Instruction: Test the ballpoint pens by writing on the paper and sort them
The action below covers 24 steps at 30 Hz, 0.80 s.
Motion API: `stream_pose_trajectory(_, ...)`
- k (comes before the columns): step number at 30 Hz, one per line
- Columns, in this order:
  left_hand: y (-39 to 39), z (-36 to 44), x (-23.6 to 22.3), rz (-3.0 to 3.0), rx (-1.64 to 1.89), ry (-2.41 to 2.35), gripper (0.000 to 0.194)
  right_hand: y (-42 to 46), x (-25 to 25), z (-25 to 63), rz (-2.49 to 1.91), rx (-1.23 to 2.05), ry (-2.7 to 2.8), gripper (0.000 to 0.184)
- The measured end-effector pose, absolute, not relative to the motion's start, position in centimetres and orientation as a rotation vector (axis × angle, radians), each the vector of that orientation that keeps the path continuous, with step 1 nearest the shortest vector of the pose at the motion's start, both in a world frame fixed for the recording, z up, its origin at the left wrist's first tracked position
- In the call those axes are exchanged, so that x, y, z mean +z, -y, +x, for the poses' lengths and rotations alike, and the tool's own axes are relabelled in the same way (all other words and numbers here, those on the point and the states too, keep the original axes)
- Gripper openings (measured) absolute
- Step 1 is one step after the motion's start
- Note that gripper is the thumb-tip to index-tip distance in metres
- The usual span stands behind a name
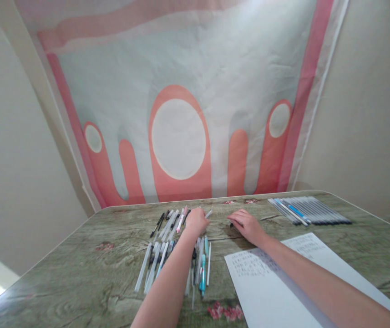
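In the head view, I see two bare hands over a wide table with a green-brown, wood-look top. The left hand seems to pinch a thin, see-through plastic pen; just its end pokes out past the fingers. The right hand is near it, fingers close together. A small dark thing shows by its fingertips, but I can't tell if it is held.

The left arm goes over a messy bunch of clear, black and blue pens. If it dips, it could bump them and make them roll. The right arm crosses a flat white paper sheet with handwriting; a drag there could slide or crease it.

The pens look smooth and straight. A fat, shiny teal pen lies below the left hand. At the far right, a neat row of clear pens with dark ends lies side by side. Behind, a wrinkly pink and grey wall cloth has round shapes.
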State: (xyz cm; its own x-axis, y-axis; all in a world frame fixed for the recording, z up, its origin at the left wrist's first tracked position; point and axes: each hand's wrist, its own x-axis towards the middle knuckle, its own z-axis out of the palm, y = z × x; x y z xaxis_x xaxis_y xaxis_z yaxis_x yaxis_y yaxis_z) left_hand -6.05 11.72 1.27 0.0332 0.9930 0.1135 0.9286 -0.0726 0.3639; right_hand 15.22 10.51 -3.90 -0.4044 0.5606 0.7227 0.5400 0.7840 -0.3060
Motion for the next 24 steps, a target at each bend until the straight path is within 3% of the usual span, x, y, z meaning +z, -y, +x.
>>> stream_pose_trajectory(7,-11.3,-4.2,2.3,1.978,0.807,-1.548,0.019,-10.5,-3.6,15.1,-0.892,0.083,1.946,0.021)
stream_pose_trajectory(12,-11.0,-2.5,2.0,1.105,1.034,-0.901,0.014,-9.5,-2.9,15.1,-0.847,-0.004,1.971,0.027)
stream_pose_trajectory(24,-10.5,-0.8,1.4,0.687,1.003,-0.740,0.006,-8.6,-2.6,14.8,-0.657,-0.418,2.163,0.029)
